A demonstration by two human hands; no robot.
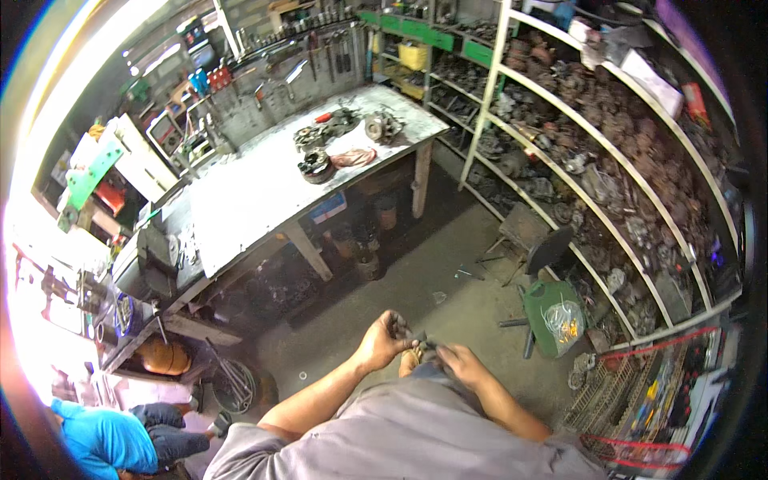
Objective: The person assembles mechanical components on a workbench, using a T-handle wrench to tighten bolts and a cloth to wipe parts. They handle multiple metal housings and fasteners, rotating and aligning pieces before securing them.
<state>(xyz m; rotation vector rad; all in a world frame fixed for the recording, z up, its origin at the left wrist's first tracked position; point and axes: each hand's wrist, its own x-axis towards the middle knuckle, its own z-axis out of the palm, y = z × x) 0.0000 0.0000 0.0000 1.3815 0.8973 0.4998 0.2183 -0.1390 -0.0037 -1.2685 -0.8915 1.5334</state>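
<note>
a workshop seen from above, worn on the head: the person's left hand (390,334) and right hand (462,364) meet in front of a grey shirt (384,436), with a small dark object (428,342) between them, above the floor. the left hand is half curled, its thumb reaching to the object; the right hand comes in from the other side, its fingers blurred, so i cannot tell whether either one is pinching it firmly. it is held near the body and between both hands, probably to keep it steady and easy to see. beyond stands a long pale bench (264,196) with round metal parts (317,166) and a pinkish cloth (354,158) grouped near its right end, perhaps to leave working room; hand tools (336,54) hang on the wall behind it, likely for quick reach. at right, shelves (596,120) are crammed with parts too jumbled to tell apart. the object's shape is hard to make out, glare washes out the left side, and a person in blue (108,440) is cut off at the lower left
</note>
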